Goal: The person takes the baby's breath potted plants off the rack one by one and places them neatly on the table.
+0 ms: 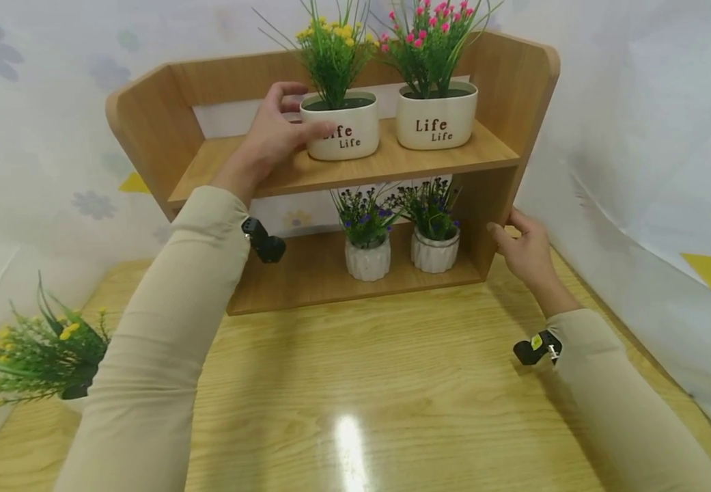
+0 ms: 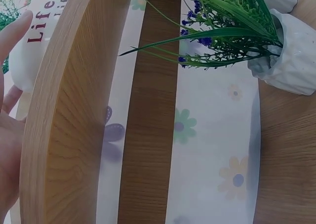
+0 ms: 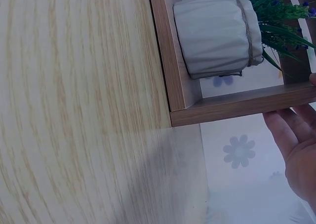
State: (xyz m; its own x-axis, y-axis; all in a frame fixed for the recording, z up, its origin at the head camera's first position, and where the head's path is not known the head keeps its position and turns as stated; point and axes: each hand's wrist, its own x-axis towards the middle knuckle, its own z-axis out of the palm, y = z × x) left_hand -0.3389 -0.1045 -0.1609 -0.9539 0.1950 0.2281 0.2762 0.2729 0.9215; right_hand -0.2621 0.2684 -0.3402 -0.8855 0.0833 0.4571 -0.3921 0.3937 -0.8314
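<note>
Your left sleeve (image 1: 152,328) is closest, at the lower left. Your left hand (image 1: 275,130) has its fingers bent around the yellow-flower pot (image 1: 361,126), upper middle, near the shelf's (image 1: 294,182) front edge. A thin gap lies before the pink-flower pot (image 1: 438,123). Your right hand (image 1: 530,253) pinches the shelf's right side. The worktop (image 1: 441,369) spreads wide below.
</note>
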